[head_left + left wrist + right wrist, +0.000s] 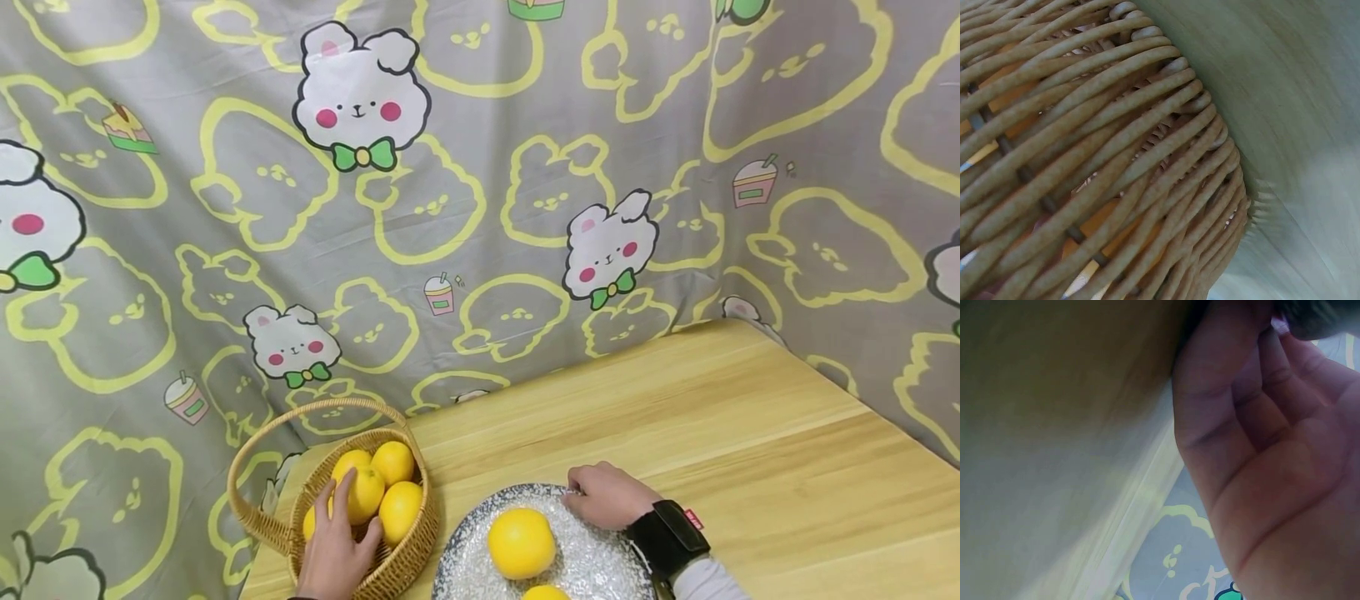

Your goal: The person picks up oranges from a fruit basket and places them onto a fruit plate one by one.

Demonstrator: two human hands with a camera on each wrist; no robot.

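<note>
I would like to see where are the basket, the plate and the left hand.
Basket [425, 532]: head view, on its outer wall.
Plate [591, 567]: head view, on its bare speckled surface.
Left hand [336, 548]: head view, on its back.

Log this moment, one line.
left hand: at fruit in basket | right hand: grips plate | plate: two fruits showing

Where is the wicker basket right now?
In the head view, the wicker basket stands on the table's left, beside the speckled plate, the left hand over it.
</note>
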